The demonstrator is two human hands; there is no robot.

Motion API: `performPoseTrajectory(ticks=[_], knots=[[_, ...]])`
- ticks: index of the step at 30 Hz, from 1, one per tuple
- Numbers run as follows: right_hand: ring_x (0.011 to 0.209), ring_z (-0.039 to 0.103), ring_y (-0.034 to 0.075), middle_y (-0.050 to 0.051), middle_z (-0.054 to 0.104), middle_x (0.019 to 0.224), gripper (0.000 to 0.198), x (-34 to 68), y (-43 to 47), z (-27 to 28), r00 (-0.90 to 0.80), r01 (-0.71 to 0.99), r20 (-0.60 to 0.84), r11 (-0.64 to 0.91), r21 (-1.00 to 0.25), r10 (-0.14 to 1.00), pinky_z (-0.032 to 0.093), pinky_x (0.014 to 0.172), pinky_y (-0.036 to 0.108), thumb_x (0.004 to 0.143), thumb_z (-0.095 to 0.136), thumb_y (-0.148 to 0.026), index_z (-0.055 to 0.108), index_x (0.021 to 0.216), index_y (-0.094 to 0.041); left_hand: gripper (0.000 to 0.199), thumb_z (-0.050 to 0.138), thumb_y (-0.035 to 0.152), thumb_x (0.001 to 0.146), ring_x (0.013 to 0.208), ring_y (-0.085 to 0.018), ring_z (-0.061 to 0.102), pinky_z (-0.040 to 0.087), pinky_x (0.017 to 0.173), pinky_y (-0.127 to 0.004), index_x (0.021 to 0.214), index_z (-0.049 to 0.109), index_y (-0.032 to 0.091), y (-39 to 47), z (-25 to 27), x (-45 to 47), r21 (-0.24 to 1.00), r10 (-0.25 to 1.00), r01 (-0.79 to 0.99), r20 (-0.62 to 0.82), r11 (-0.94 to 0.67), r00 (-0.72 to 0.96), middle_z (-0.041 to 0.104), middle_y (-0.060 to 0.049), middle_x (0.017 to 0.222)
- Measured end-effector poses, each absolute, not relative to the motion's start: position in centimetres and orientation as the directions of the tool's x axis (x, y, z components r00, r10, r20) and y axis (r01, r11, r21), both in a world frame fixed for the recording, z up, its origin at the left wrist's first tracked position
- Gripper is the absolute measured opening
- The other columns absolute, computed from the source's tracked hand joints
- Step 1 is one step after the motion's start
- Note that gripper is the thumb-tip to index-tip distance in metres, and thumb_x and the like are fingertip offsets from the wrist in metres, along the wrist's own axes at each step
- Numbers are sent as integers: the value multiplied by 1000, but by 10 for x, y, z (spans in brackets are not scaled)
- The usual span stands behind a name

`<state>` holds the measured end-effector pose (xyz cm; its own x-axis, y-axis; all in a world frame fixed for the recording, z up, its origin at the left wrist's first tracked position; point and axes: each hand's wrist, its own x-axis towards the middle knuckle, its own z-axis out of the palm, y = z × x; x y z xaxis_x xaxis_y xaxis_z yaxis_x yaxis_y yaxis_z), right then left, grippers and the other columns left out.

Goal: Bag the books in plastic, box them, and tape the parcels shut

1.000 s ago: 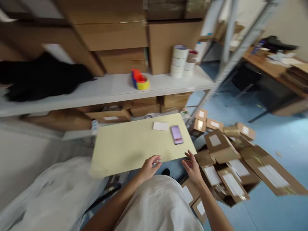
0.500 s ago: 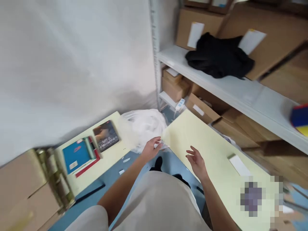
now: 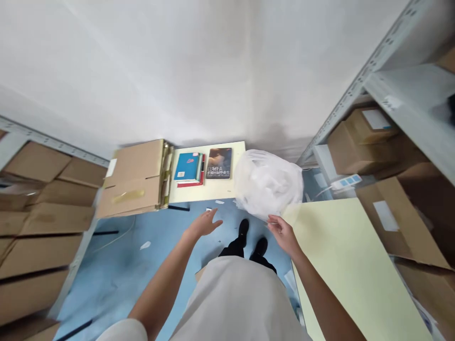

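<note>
Your left hand (image 3: pixel 205 224) is empty, fingers apart; your right hand (image 3: pixel 282 233), loosely open, is by one white bag (image 3: pixel 268 181), contact unclear. Beyond, one surface (image 3: pixel 213 191) carries one dark book (image 3: pixel 218 163) marked "为什么" beside one blue-topped stack (image 3: pixel 188 166).

Along the wall, the pale yellow table (image 3: pixel 220 190) carried flattened cardboard (image 3: pixel 131 175) stacked at its left end, a pile of books (image 3: pixel 187 167), and just beside it a dark-covered book (image 3: pixel 219 163)! A white plastic bag (image 3: pixel 268 182) bulged at the table's right end, footing hidden; white scraps (image 3: pixel 145 245) dotted the blue floor (image 3: pixel 117 270).
</note>
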<state>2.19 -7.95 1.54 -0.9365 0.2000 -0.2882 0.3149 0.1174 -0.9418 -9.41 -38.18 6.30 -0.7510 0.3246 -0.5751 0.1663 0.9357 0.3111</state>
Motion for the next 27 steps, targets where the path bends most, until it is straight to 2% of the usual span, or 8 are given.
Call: performPoseTrajectory(ticks=[2, 4, 8, 11, 14, 18, 23, 27], knots=[[95, 67, 22, 10, 71, 106, 38, 0, -92, 19, -957, 285, -273, 143, -948, 103, 53, 89, 40, 81, 60, -43, 64, 111, -21, 64, 48, 51, 85, 131, -38, 47, 43, 99, -46, 138, 45, 16, -403, 61, -88, 261, 238, 93, -604, 961, -761, 51, -20, 140], [93, 67, 21, 8, 72, 106, 36, -22, -108, 26, -962, 272, -272, 174, -946, 26, 53, 87, 39, 81, 59, -40, 65, 112, -22, 64, 49, 52, 83, 132, -38, 45, 42, 99, -47, 136, 48, 17, -420, 56, -85, 278, 186, 24, -572, 960, -799, 51, -21, 140], [89, 68, 20, 6, 72, 106, 34, -64, -142, 30, -946, 264, -304, 272, -925, -115, 53, 86, 39, 80, 60, -33, 66, 112, -24, 59, 57, 54, 78, 124, -35, 54, 44, 99, -45, 127, 56, 20, -435, 43, -93, 523, 167, -96, -434, 847, -885, 59, -17, 132], [106, 65, 24, 9, 67, 119, 39, -94, -166, 20, -925, 274, -349, 369, -888, -153, 49, 94, 44, 76, 65, -30, 65, 114, -24, 57, 65, 54, 73, 122, -34, 55, 42, 103, -45, 118, 62, 20, -435, 32, -117, 694, 125, -179, -363, 698, -923, 62, -16, 128], [123, 55, 28, 12, 59, 134, 47, -130, -192, 0, -909, 315, -392, 389, -866, -137, 43, 102, 47, 76, 67, -32, 62, 121, -23, 57, 63, 51, 76, 124, -34, 54, 42, 104, -45, 121, 60, 16, -434, 20, -157, 750, 122, -221, -373, 624, -920, 58, -18, 132], [130, 49, 29, 14, 51, 141, 56, -186, -224, -30, -861, 448, -498, 311, -839, -102, 43, 103, 46, 77, 66, -38, 55, 129, -21, 58, 57, 45, 82, 129, -33, 49, 36, 108, -46, 128, 54, 10, -430, -2, -221, 748, 153, -282, -454, 601, -878, 53, -22, 137], [135, 43, 29, 9, 52, 141, 67, -249, -242, -57, -853, 521, -501, 323, -790, 150, 34, 110, 50, 71, 70, -37, 49, 134, -25, 63, 59, 43, 83, 141, -31, 33, 23, 116, -44, 135, 46, 10, -422, -32, -287, 760, 114, -386, -511, 523, -852, 41, -21, 148], [128, 49, 30, 12, 59, 131, 72, -278, -239, -72, -847, 527, -473, 271, -805, 244, 39, 107, 45, 68, 73, -37, 48, 133, -20, 74, 61, 40, 83, 147, -30, 14, 14, 119, -42, 142, 32, 6, -409, -50, -316, 707, 88, -474, -599, 524, -796, 24, -23, 156]])
